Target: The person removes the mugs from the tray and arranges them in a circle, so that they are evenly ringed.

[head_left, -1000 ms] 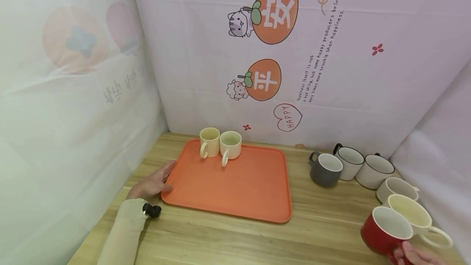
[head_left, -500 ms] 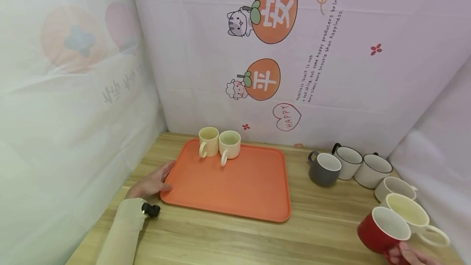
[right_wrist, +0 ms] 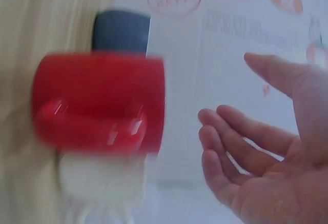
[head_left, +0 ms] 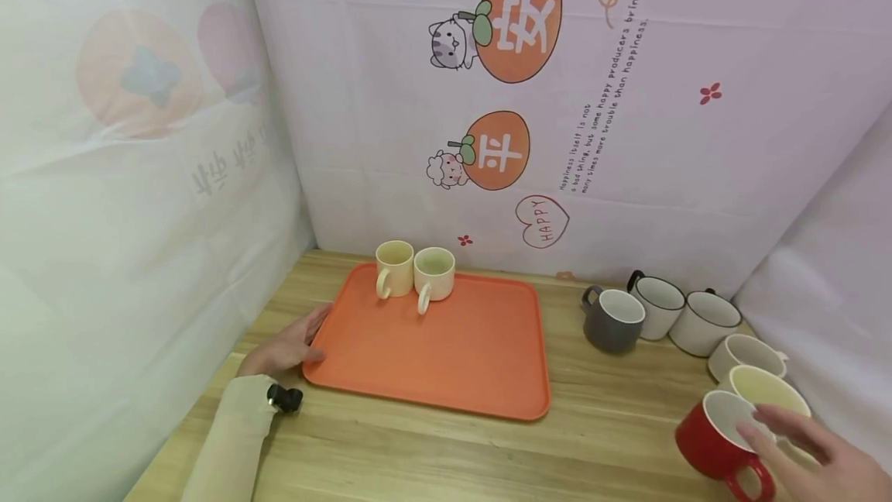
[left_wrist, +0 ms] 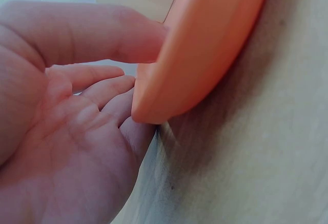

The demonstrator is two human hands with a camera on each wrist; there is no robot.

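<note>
In the head view my left hand (head_left: 289, 347) holds the left edge of an orange tray (head_left: 439, 355). The left wrist view has my thumb on the rim (left_wrist: 200, 49) and the other fingers at its outer side, partly hidden. On the tray's back edge stand a yellow mug (head_left: 395, 273) and a cream mug (head_left: 435, 276), side by side. My right hand (head_left: 829, 455) is above a red mug (head_left: 700, 436) at the lower right, apart from it in the right wrist view, fingers loosely bent and holding nothing. The red mug is upright on the table, its handle toward me.
Behind the red mug a pale yellow mug (head_left: 770, 390) is partly covered by my right hand. A row of a dark grey mug (head_left: 613, 324), two white black-rimmed mugs (head_left: 705, 324) and an off-white cup (head_left: 746, 359) runs along the right. Printed cloth (head_left: 627, 122) walls the back.
My right hand has let go of the red mug's handle and risen above it. The red mug stays beside the pale yellow mug. My left hand keeps its place on the tray.
</note>
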